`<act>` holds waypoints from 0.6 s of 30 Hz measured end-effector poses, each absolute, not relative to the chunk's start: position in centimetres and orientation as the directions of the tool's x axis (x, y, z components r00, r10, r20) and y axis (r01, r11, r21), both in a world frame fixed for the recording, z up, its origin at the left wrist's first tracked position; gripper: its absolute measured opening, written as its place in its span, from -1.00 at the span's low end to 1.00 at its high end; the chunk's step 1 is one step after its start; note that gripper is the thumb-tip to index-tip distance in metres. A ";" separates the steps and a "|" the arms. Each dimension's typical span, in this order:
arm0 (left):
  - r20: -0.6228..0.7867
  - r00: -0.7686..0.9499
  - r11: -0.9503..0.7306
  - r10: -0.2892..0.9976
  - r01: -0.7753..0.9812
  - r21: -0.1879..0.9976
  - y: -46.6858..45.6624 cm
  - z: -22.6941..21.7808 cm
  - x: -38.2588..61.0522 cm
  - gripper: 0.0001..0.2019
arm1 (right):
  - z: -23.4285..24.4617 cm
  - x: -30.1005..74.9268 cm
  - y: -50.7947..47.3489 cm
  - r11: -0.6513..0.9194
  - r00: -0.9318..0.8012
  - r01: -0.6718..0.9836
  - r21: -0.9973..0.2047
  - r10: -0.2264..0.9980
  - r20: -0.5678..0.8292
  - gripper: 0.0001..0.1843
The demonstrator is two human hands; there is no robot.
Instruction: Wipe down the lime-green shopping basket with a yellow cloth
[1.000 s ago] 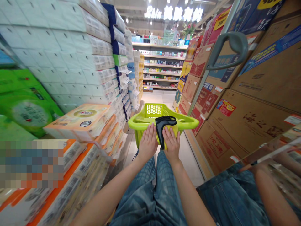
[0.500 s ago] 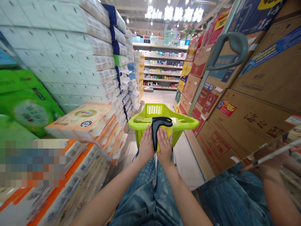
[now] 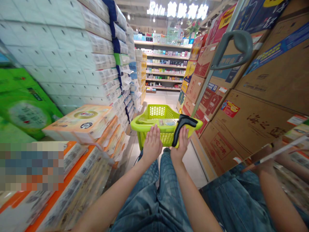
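A lime-green plastic basket (image 3: 145,124) stands low in the aisle in front of my knees. My left hand (image 3: 152,144) lies flat on its near wall, fingers stretched up to the rim. To the right, my right hand (image 3: 180,146) also rests on that wall with fingers extended. A black handle piece (image 3: 182,127) hangs over the rim and slants down along the thumb side of my right hand. A flat packaged item (image 3: 166,122) lies inside the basket.
Stacked white tissue packs (image 3: 79,61) and orange-trimmed packs (image 3: 82,124) wall the left side. Brown cardboard boxes (image 3: 263,106) line the right, with a grey loop handle (image 3: 233,48) on a pole. A shiny panel (image 3: 253,193) at the lower right mirrors my jeans. Shelves (image 3: 166,69) close the far end.
The black handle piece and my right hand have shifted right along the basket's rim, and the piece now slants. The basket sits slightly farther ahead. My left hand stays on the wall.
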State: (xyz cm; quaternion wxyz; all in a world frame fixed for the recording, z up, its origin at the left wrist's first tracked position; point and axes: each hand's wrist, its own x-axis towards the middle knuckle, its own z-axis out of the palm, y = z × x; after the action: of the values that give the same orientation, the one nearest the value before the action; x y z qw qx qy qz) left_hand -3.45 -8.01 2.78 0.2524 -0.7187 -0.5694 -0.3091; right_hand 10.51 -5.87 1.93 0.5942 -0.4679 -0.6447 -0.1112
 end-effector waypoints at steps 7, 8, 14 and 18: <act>0.700 0.186 -0.231 0.689 0.972 -0.030 -8.4 3.1 -4.1 -0.26 | 1.1 10.6 -6.2 0.615 -0.235 0.784 -0.085 0.420 0.876 -0.29; 0.702 0.185 -0.225 0.687 0.974 -0.035 -8.4 3.1 -4.0 -0.26 | 1.0 11.9 -5.7 0.579 -0.186 0.809 -0.103 0.418 0.889 -0.29; 0.733 0.168 -0.211 0.660 0.977 -0.034 -7.8 2.6 -3.4 -0.28 | 1.8 15.1 -4.2 0.436 0.216 0.791 -0.430 0.458 0.862 -0.20; 0.741 0.148 -0.207 0.655 0.978 -0.012 -7.5 2.2 -3.4 -0.29 | 2.6 10.1 -5.9 0.522 0.035 0.788 -0.328 0.494 0.869 -0.18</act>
State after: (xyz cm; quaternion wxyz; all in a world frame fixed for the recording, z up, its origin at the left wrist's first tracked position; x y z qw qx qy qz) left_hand -3.36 -7.49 2.16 0.2597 -0.7116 -0.5737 -0.3116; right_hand 10.11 -5.91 2.56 0.5443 -0.4702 -0.6816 -0.1348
